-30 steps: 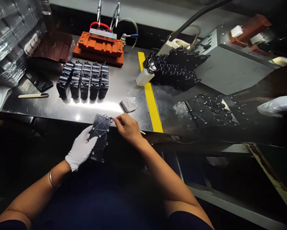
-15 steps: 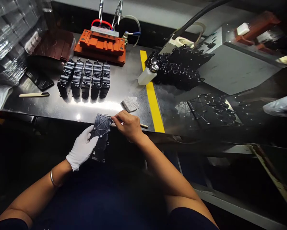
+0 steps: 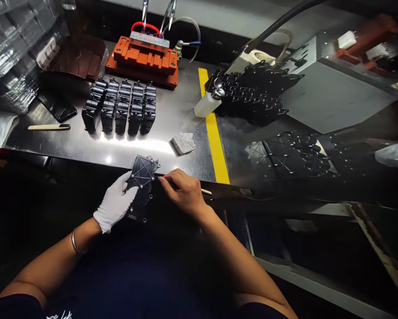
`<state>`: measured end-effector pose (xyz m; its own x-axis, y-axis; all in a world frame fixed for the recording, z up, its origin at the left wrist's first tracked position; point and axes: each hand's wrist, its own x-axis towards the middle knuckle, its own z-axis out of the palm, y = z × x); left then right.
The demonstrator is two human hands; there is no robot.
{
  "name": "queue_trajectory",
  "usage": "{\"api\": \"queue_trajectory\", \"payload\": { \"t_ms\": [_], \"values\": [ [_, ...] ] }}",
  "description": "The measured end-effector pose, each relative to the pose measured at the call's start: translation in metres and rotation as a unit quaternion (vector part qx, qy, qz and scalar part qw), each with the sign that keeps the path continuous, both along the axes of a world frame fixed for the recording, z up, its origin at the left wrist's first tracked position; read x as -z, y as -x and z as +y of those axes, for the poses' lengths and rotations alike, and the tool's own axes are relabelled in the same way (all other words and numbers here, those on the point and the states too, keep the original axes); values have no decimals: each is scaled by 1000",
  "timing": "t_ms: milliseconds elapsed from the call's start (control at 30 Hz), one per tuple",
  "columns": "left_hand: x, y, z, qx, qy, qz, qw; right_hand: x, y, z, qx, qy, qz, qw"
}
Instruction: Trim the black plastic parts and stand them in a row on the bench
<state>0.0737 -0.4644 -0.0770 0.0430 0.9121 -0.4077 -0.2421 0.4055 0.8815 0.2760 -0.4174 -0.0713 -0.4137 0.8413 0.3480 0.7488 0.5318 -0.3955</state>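
Note:
My left hand (image 3: 116, 203), in a white glove, grips a black ribbed plastic housing (image 3: 143, 172) by its left edge, thumb lying over the face. The part is held tilted in front of the bench edge, with ring-shaped lugs along its right side. My right hand (image 3: 185, 191), bare, is closed around a slim cream-handled tool (image 3: 206, 192). The handle's end sticks out behind the hand; most of the tool is hidden by the fingers. Its fingertips are just right of the housing's edge, and I cannot tell whether the tool touches it.
Several black housings (image 3: 122, 108) stand in a row on the metal bench. Behind them sits an orange fixture (image 3: 146, 57). A folded white wipe (image 3: 183, 144), a white pump bottle (image 3: 208, 104) and a yellow stripe (image 3: 217, 148) lie rightward. Another cream-handled tool (image 3: 49, 127) rests left. A gloved hand (image 3: 393, 154) shows far right.
My right hand has moved down along the housing's right edge, away from the upper corner lug. My left hand keeps its hold. The whole view has shifted slightly.

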Motion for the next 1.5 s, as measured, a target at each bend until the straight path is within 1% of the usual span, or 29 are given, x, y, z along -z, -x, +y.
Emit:
{"api": "queue_trajectory", "payload": {
  "t_ms": [200,300,367,533,633,733,1233,1367,1500],
  "values": [
    [0,0,0,19,-16,30,999,0,0,5,-11,-48,-37,998],
    [0,2,2,24,-16,34,999,-4,-1,8,-37,-49,-51,997],
    [0,3,3,26,-14,24,999,-7,-2,10,-39,-52,-66,996],
    [3,7,4,38,-20,24,999,-12,-4,18,-77,-54,-80,992],
    [6,8,4,37,-27,32,998,-10,-3,20,-68,-61,-76,993],
    [7,7,4,34,-29,32,998,-6,-3,18,-67,-45,-50,995],
    [2,6,3,37,-19,25,999,9,0,3,19,-34,38,999],
    [4,7,3,37,-18,30,999,11,-1,2,6,-16,65,998],
    [7,6,3,39,-21,34,998,11,-1,1,6,-14,73,997]
  ]
}}
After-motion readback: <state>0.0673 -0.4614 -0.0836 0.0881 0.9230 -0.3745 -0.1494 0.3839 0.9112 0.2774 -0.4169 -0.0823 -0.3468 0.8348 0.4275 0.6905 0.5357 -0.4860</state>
